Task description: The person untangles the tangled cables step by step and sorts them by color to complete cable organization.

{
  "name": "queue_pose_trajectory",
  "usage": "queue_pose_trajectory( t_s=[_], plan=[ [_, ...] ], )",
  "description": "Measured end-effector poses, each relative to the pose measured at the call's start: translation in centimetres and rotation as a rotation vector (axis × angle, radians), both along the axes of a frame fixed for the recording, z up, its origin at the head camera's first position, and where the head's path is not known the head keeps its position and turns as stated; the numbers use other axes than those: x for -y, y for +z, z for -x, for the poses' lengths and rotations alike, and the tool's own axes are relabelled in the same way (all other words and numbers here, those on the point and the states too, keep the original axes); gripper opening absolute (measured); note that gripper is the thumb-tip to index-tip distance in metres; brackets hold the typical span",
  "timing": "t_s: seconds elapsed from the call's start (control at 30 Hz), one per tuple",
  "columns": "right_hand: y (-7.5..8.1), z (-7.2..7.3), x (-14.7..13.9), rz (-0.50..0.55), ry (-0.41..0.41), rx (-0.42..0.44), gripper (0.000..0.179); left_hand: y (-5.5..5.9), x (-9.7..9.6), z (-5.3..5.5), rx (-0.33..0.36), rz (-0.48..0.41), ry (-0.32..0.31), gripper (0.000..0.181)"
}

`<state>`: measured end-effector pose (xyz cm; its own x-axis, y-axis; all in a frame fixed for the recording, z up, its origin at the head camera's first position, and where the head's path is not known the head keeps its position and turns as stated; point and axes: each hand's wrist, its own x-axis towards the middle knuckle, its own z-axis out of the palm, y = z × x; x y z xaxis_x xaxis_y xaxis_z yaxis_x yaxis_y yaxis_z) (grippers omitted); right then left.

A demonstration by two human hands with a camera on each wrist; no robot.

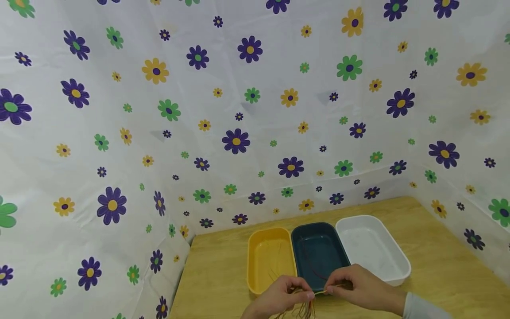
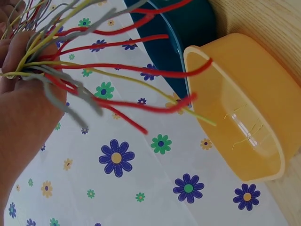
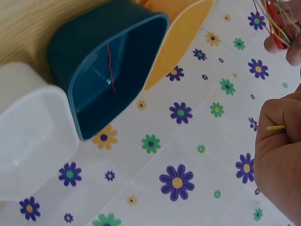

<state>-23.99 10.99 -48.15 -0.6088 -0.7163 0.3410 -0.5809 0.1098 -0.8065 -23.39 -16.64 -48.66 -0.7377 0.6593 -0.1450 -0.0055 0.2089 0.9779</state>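
Note:
In the head view my left hand (image 1: 280, 294) grips a bundle of thin wires (image 1: 306, 308), their loose ends hanging below the fingers. The left wrist view shows red, grey and yellow strands, such as a red wire (image 2: 131, 68), fanning out of that hand. My right hand (image 1: 364, 288), close beside it, pinches a yellow wire (image 1: 320, 292) that spans the gap between both hands. A short end of yellow wire (image 3: 276, 127) pokes from the right fist in the right wrist view. Both hands are over the front edges of the trays.
Side by side stand a yellow tray (image 1: 252, 261) with several yellow wires inside, a dark teal tray (image 1: 318, 226) with a red wire (image 3: 110, 66) in it, and a white tray (image 1: 374, 252). They rest on a wooden table (image 1: 219, 266). A flower-patterned sheet (image 1: 263, 119) hangs behind.

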Motion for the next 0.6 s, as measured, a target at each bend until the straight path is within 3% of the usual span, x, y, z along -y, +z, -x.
queue_pose_trajectory(
  t_s=[0.2,0.33,0.6],
  plan=[
    [1.0,0.3,-0.9,-0.086,-0.020,-0.152,0.017,0.3,0.1,0.4,-0.035,0.036,0.006,0.031],
    [1.4,0.4,-1.3,-0.120,0.001,-0.189,0.017,0.5,0.2,0.7,-0.051,0.054,-0.016,0.032],
    [0.6,0.2,-2.0,-0.178,0.020,-0.309,0.016,1.0,0.1,0.7,-0.016,0.112,-0.050,0.030]
  ],
)
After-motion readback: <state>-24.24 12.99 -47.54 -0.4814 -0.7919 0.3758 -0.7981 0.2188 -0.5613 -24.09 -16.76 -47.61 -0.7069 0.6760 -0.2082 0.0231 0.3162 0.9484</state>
